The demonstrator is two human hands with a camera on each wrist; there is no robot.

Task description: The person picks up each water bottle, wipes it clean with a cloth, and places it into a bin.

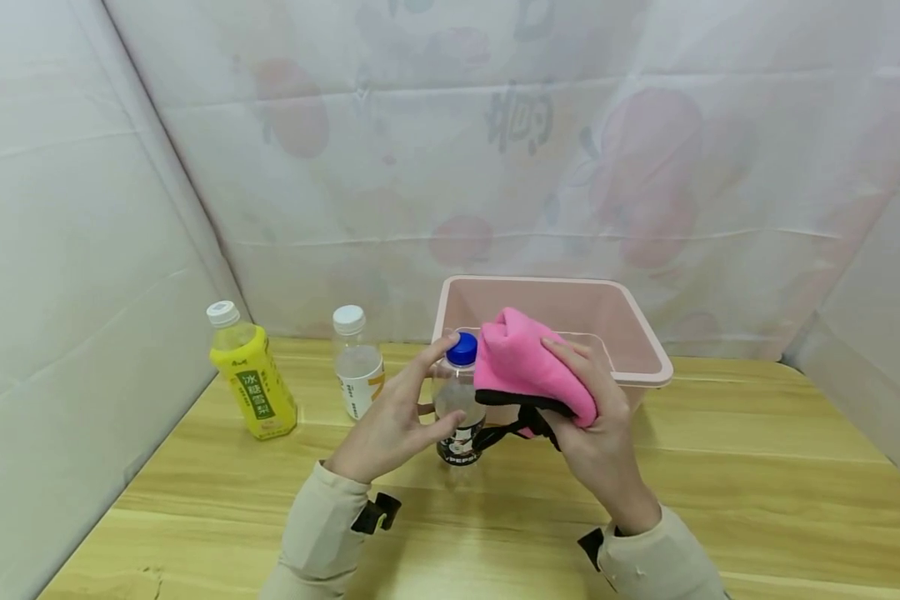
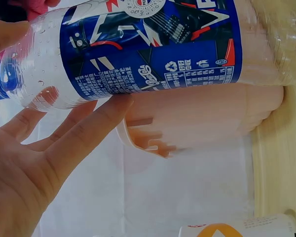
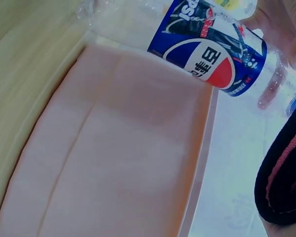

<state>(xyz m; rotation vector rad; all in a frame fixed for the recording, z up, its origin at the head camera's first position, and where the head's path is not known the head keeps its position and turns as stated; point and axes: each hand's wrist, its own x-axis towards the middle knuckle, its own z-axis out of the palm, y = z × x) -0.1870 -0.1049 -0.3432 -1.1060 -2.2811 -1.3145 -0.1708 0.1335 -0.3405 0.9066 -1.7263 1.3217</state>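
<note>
A clear Pepsi bottle (image 1: 459, 392) with a blue cap stands upright on the table in front of a pink bin. My left hand (image 1: 396, 417) is around its upper part, thumb on the near side and fingers on the far side. The bottle's blue label (image 2: 153, 49) fills the top of the left wrist view. My right hand (image 1: 596, 425) grips a bunched pink fleece item (image 1: 528, 362) with black trim, beside the bottle cap. A black cord (image 1: 498, 433) hangs from it across the bottle. In the right wrist view only the fleece item's black edge (image 3: 281, 173) shows.
The pink bin (image 1: 648, 337) stands behind the bottle and the fleece item. To the left are a white-capped bottle with a white label (image 1: 360, 387) and a yellow drink bottle (image 1: 255, 379). Pale printed curtains (image 1: 420, 167) enclose the wooden table (image 1: 757, 467).
</note>
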